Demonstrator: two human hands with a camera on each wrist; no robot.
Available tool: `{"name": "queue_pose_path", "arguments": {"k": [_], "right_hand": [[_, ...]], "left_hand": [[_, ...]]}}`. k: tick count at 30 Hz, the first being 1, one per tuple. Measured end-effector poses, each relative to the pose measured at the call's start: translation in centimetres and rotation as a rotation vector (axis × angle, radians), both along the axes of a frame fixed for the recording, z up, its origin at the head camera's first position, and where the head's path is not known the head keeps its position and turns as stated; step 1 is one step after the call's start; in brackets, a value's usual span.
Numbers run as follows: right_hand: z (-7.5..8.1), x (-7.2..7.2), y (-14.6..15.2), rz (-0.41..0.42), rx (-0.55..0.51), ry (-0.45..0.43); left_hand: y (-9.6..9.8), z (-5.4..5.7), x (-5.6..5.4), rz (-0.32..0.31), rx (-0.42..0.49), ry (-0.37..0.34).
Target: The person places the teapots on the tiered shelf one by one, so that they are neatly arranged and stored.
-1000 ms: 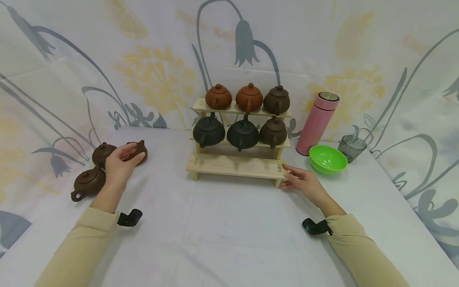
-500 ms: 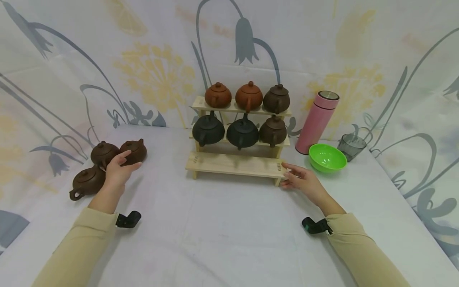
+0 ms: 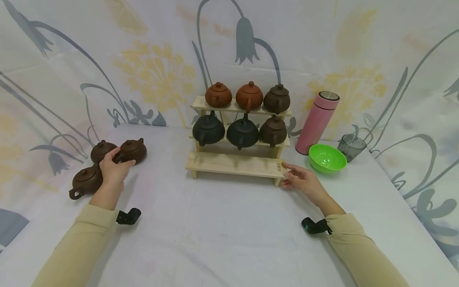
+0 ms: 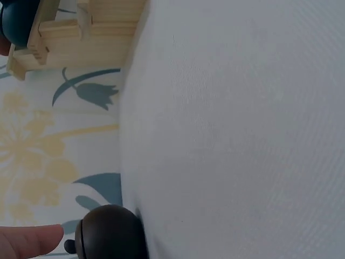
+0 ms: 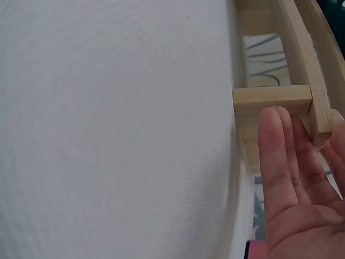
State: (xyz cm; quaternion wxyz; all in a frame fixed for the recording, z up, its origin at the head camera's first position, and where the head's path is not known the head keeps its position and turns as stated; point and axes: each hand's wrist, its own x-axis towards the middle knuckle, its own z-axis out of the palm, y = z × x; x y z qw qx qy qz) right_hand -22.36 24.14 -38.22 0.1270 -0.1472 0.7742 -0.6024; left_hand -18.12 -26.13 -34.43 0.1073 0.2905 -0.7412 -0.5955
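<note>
My left hand (image 3: 114,169) is at a dark brown teapot (image 3: 134,151) on the left of the table, thumb and fingers spread apart near its handle. In the left wrist view, the thumb reaches out straight beside that teapot's (image 4: 110,234) lid knob. Two more brown teapots, one behind (image 3: 102,150) and one in front (image 3: 86,182), stand close by the hand. At the right end of a three-step wooden rack (image 3: 233,164), my right hand (image 3: 303,182) holds the bottom shelf between thumb and fingers. The right wrist view shows its fingertips against the rack's leg (image 5: 272,97).
The upper rack steps bear several teapots: reddish (image 3: 218,95), black (image 3: 208,129) and brown (image 3: 273,131). Right of the rack are a pink thermos (image 3: 315,125), a green bowl (image 3: 328,158) and a grey clear cup (image 3: 352,147). A patterned cloth hangs behind.
The left hand has drawn back from above the far-left group's right teapot and lowered to its handle side. The right hand has stayed at the shelf's end.
</note>
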Motion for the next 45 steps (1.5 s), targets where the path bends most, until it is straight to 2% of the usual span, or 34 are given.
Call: {"name": "queue_pose_path", "arguments": {"k": [6, 13, 19, 23, 30, 33, 40, 45], "right_hand": [[-0.3, 0.0, 0.0, -0.007, -0.01, 0.007], [-0.4, 0.0, 0.1, -0.006, -0.008, 0.012], [-0.3, -0.1, -0.2, -0.004, -0.004, 0.007], [-0.2, 0.0, -0.3, -0.002, -0.002, 0.001], [0.1, 0.0, -0.3, -0.007, 0.02, 0.001], [0.2, 0.0, -0.3, -0.011, 0.031, 0.003], [0.2, -0.1, -0.1, -0.003, 0.053, 0.008], [0.0, -0.2, 0.0, -0.005, 0.072, 0.004]], "left_hand": [[-1.0, -0.3, -0.3, -0.032, 0.061, -0.052], [-1.1, -1.2, -0.4, -0.094, 0.19, -0.058], [-0.7, -1.6, -0.4, -0.139, 0.22, -0.035], [-0.3, -1.7, -0.6, -0.134, 0.228, -0.003], [-0.4, -1.7, -0.8, -0.064, 0.289, 0.026], [-0.4, -1.6, -0.6, -0.073, 0.279, 0.036], [0.3, -0.7, 0.2, -0.144, 0.203, 0.058], [1.4, -0.2, 1.1, -0.217, 0.091, 0.091]]}}
